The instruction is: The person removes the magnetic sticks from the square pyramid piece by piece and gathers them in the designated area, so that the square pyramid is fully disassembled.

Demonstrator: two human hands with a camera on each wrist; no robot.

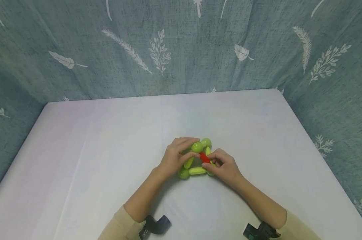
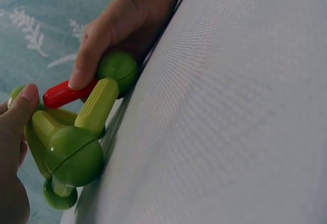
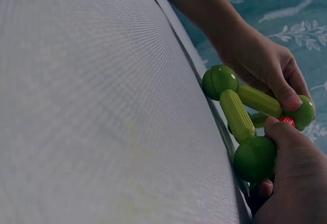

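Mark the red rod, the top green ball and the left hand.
red rod [image 1: 204, 157], head view, middle of the rod.
top green ball [image 1: 197, 147], head view, ball's upper face.
left hand [image 1: 174, 156], head view, back of the hand.

The rod-and-ball frame [image 1: 196, 160] sits on the table [image 1: 259, 133], near centre, toward my near edge. My left hand [image 1: 175, 158] is on its left side, fingers over the top ball [image 1: 197, 147]. My right hand [image 1: 224, 166] is on its right, pinching one rod [image 1: 204, 157] inside the frame. A curtain [image 1: 181, 46] stands behind the table's far edge.
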